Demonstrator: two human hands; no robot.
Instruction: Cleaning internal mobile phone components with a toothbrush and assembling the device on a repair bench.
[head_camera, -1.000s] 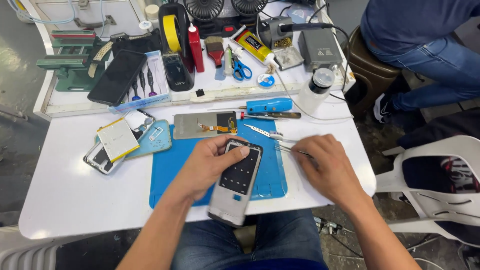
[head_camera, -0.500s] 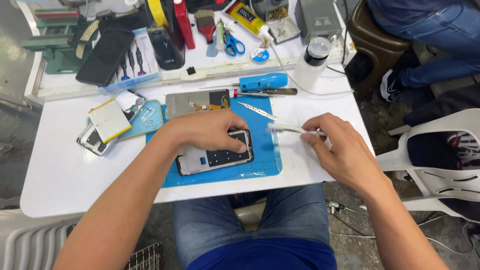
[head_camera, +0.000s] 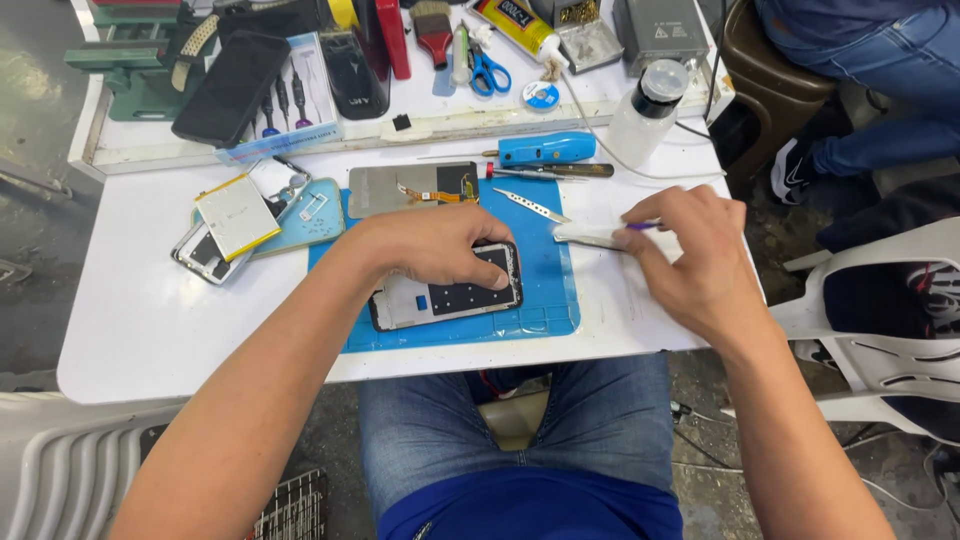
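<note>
Head view: opened phone (head_camera: 450, 295) is pinned flat on blue mat (head_camera: 550, 290), near the desk (head_camera: 140, 330) front edge, by left hand (head_camera: 430, 245); tweezers (head_camera: 590, 235) are pinched in right hand (head_camera: 690, 255), at mat's right edge.

Table (head_camera: 150, 330) carried blue scissors (head_camera: 487, 72), clear solvent bottle (head_camera: 645, 115), blue-handled screwdriver (head_camera: 545, 150), loose battery (head_camera: 236, 215).

Premises: a small phone repair workshop. Evidence: a white counter (head_camera: 140, 330) carrying a blue work mat (head_camera: 545, 285), an opened phone frame (head_camera: 445, 300), a loose battery (head_camera: 236, 215), tweezers (head_camera: 530, 205), a screwdriver set (head_camera: 285, 100), scissors (head_camera: 487, 70), a glue tube (head_camera: 515, 22) and a solvent bottle (head_camera: 645, 115).
</note>
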